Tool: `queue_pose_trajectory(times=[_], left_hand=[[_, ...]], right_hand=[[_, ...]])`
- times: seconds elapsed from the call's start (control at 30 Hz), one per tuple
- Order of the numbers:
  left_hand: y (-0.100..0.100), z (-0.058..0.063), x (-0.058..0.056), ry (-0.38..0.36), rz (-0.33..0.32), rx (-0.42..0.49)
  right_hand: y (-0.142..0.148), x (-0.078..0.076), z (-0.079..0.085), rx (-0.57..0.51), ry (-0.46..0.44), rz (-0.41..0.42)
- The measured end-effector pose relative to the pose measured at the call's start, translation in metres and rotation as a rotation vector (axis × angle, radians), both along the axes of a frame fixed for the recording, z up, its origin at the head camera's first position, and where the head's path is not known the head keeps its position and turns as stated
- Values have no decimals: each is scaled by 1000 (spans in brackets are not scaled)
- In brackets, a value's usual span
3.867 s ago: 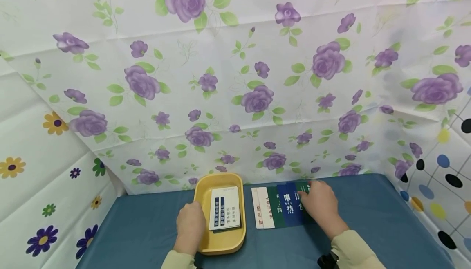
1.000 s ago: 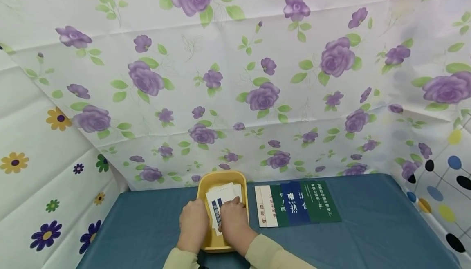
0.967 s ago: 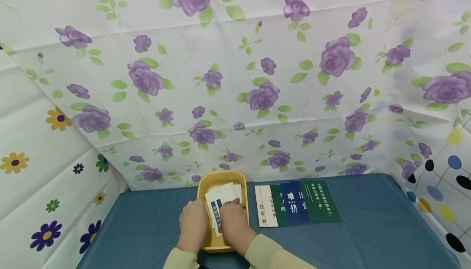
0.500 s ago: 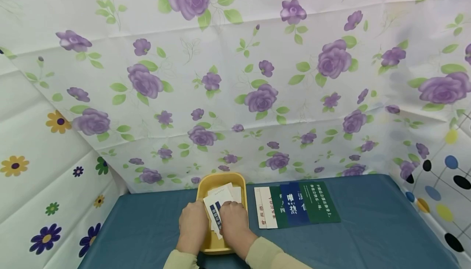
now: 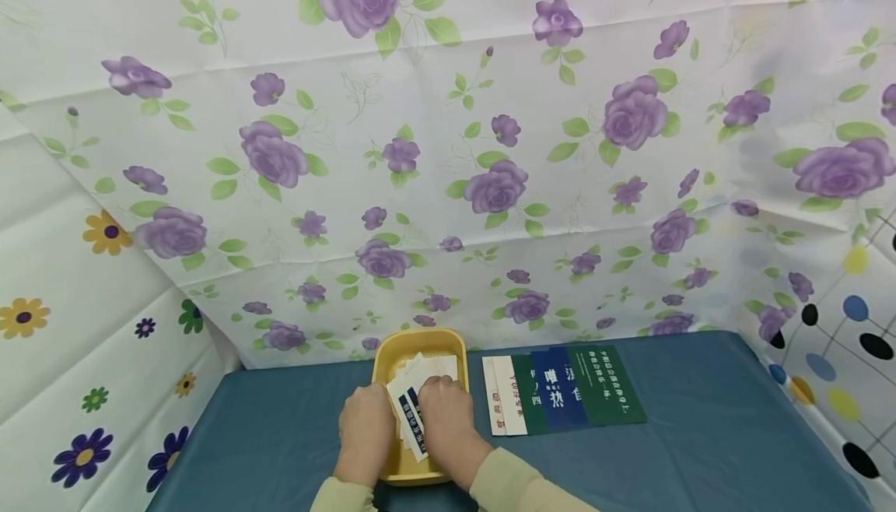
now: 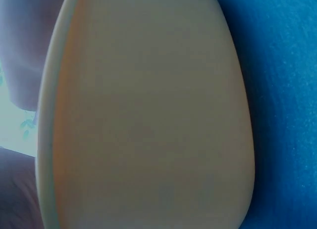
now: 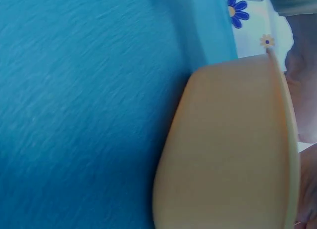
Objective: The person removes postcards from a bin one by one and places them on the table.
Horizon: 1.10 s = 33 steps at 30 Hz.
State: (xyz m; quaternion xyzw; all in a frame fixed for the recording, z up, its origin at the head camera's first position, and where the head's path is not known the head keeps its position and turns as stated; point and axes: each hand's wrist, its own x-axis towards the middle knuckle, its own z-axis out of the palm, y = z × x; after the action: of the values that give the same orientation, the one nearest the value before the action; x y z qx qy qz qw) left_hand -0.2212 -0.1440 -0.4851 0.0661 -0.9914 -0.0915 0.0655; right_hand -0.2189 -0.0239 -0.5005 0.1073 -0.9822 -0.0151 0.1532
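Note:
A yellow plastic tray (image 5: 420,334) holds a stack of white cards with text. My left hand (image 5: 365,428) grips the tray's left rim, fingertips hidden inside it. Over the tray, my right hand (image 5: 448,419) pinches a white card (image 5: 407,411) with a dark blue text band; it lies slanted across the cards (image 5: 442,366) beneath. The right fingertips are partly hidden behind the knuckles. In the left wrist view the tray's outer wall (image 6: 148,110) fills the middle, and the right wrist view shows another tray wall (image 7: 228,150).
Right of the tray, a row of overlapping cards lies on the blue cloth-covered table (image 5: 700,419): white cards (image 5: 505,411), a blue card (image 5: 558,387) and dark green cards (image 5: 609,387). Flowered sheets (image 5: 455,146) hang behind and to the sides.
My right hand has gone from the card row into the tray, leaving a green card uncovered at the row's right end. The pinched white card has slid toward the lower left. My left hand stays put.

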Motion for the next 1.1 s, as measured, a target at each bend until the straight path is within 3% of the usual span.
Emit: queue_pose_trajectory(times=[0.17,0.3,0.47,0.63,0.87,1.1], left_hand=[[0,1,0,-10,8,6],[0,2,1,-13,15,5],[1,2,0,-19,15,-2],[1,3,1,-53,23,-13],[-3,3,2,-3,-3,11],[-9,3,2,-20,-24,62]], right_hand=[[7,0,10,-141,-126,39],[18,-1,19,-343,-246,93],[32,-3,23,-580,-319,146],[42,-7,25,-744,-414,162],[57,-11,36,-871,-414,181],[88,-7,55,-1053,-370,188]])
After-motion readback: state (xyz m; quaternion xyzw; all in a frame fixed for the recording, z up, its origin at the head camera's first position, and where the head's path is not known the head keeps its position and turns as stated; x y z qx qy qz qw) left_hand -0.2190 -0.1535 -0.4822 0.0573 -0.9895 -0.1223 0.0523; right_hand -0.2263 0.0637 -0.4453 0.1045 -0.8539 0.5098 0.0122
